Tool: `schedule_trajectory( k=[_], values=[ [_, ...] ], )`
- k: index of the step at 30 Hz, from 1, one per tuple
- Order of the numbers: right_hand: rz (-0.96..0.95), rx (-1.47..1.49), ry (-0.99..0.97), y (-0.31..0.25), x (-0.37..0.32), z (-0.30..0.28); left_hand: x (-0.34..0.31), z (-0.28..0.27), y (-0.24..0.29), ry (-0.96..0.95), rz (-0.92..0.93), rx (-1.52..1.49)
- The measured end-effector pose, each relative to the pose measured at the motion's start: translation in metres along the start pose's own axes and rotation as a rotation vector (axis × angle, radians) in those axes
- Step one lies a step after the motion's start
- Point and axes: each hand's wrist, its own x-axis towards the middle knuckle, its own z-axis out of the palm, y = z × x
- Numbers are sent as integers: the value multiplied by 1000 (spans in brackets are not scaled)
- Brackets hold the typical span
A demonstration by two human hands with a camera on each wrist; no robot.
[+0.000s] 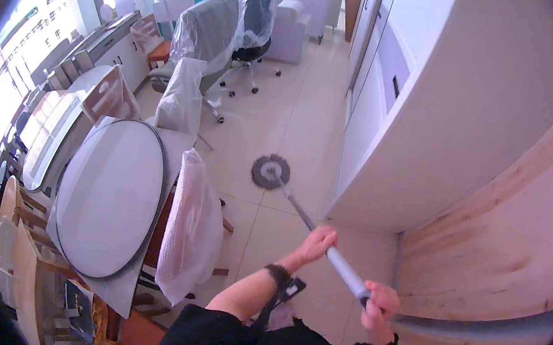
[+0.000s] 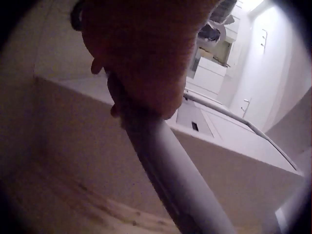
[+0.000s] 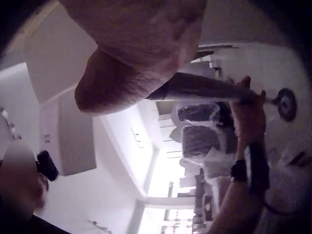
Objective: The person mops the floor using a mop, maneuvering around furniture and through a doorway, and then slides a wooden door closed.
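A long grey pole runs from the person's hands out to a round, dark-fringed mop head lying on the tiled floor. The left hand grips the pole partway down. Higher up, the right hand is wrapped round the pole's dark upper end. In the left wrist view the left hand curls over the grey pole. In the right wrist view the right hand holds the pole's end, and the left hand is farther along, towards the mop head.
A white cabinet and a wood-grained panel stand on the right. On the left are an oval-topped table, a bubble-wrapped chair and wooden chairs. Plastic-covered office chairs stand ahead, beside pale tiled floor.
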Motion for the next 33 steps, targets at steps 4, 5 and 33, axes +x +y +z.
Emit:
schedule_trajectory(
  k=[4,5,33],
  values=[
    [117,-51,-49,117,16,69,86,-69,-78,97,-53,161],
    [165,-66,-73,136,27,90,107,-88,-93,104,-118,160],
    [310,208,129,-129,-80,-58,-154,58,81,178,-324,74]
  ],
)
